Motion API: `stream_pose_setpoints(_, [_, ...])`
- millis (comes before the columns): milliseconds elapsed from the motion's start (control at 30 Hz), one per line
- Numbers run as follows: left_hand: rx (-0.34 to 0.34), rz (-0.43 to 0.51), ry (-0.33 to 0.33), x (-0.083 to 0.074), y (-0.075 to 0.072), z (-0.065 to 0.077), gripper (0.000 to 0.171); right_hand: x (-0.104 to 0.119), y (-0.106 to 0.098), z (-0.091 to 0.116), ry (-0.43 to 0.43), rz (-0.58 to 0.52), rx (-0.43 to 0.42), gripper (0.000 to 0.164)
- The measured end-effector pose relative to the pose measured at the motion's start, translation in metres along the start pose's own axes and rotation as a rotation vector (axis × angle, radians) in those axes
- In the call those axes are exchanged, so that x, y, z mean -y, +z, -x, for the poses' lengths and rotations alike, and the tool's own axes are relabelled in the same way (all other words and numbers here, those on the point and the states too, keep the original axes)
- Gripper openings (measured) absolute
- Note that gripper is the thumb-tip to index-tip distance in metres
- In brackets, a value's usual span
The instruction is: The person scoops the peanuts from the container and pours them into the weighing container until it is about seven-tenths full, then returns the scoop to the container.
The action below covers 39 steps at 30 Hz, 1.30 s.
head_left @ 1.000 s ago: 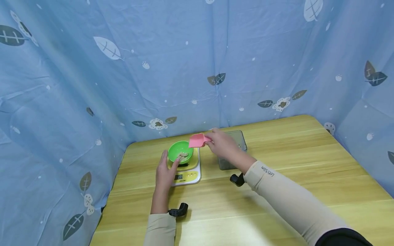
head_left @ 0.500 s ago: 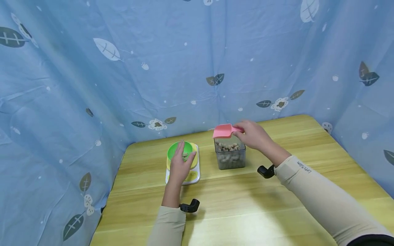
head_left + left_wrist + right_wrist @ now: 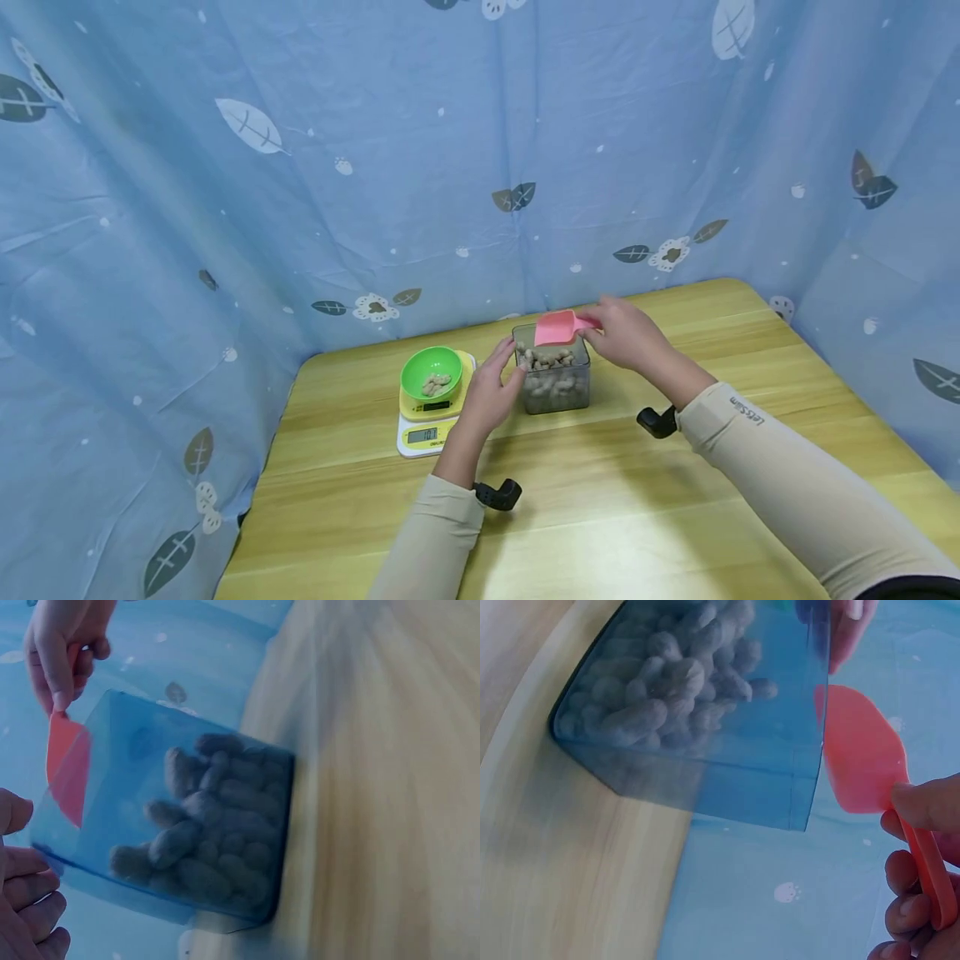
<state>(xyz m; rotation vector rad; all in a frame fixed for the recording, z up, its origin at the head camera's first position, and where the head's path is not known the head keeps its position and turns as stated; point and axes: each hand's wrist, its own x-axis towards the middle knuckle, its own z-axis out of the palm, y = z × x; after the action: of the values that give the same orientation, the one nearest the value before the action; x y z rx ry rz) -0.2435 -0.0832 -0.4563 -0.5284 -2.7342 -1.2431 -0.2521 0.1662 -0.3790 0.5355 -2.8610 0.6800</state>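
Observation:
My right hand (image 3: pixel 627 332) grips the handle of a pink scoop (image 3: pixel 556 328), whose blade is at the mouth of a clear grey plastic container (image 3: pixel 557 390). Peanuts in their shells (image 3: pixel 217 825) fill the lower part of that container. At its left rim is my left hand (image 3: pixel 491 396), fingers extended and fingertips right at the edge. In the right wrist view the scoop (image 3: pixel 866 754) looks bare. A green bowl (image 3: pixel 431 365) holding several peanuts (image 3: pixel 437 384) sits on a yellow and white kitchen scale (image 3: pixel 420 447), its display lit with digits.
The wooden table (image 3: pixel 600 517) stretches toward the front and right. Behind it hangs a blue curtain (image 3: pixel 420 167) with leaf prints, close along the back edge. A black wrist camera (image 3: pixel 498 494) juts out from the left forearm.
My right hand has carried the scoop from beside the bowl rightward to over the container. The left hand has left the bowl and moved right to the container's rim.

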Motion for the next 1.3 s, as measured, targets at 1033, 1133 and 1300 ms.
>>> stream_pose_setpoints(1033, [0.019,-0.068,-0.017,-0.006,0.008,0.003,0.056,0.012,0.04,-0.034,-0.462,0.617,-0.034,0.014])
stream_pose_setpoints(1133, [0.018,-0.087,-0.014,-0.006,0.006,0.002,0.057,0.015,0.039,-0.038,-0.49,0.619,-0.026,0.009])
stream_pose_setpoints(1300, [0.032,-0.133,0.003,-0.004,0.005,0.001,0.06,0.018,0.033,-0.042,-0.48,0.599,0.047,0.01])
